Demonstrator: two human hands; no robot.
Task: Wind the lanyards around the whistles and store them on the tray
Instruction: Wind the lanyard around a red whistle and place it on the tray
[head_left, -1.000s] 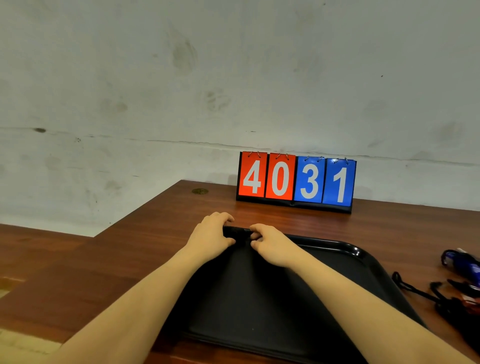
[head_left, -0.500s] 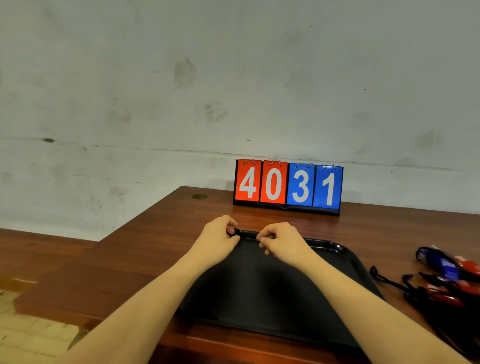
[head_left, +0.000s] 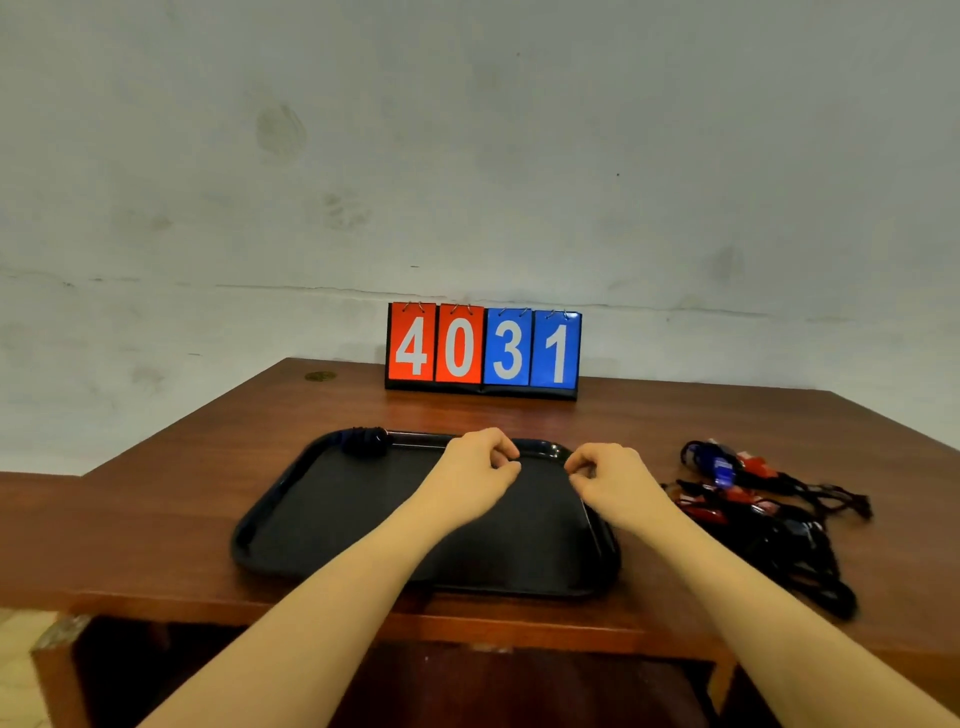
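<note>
One wound whistle (head_left: 363, 440) lies in the far left corner of the black tray (head_left: 291, 499), so one is stored; a tangled pile of red and blue whistles (head_left: 748, 493) with loose lanyards waits on the table (head_left: 182, 493) to the tray's right. Both forearms reach forward: left hand (head_left: 478, 467) and right hand (head_left: 613, 475) hover over the tray's far right part, fingers loosely curled, holding nothing

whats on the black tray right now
One wound whistle lies in the tray's far left corner. The forearms cover part of its floor, so that part cannot be checked.
</note>
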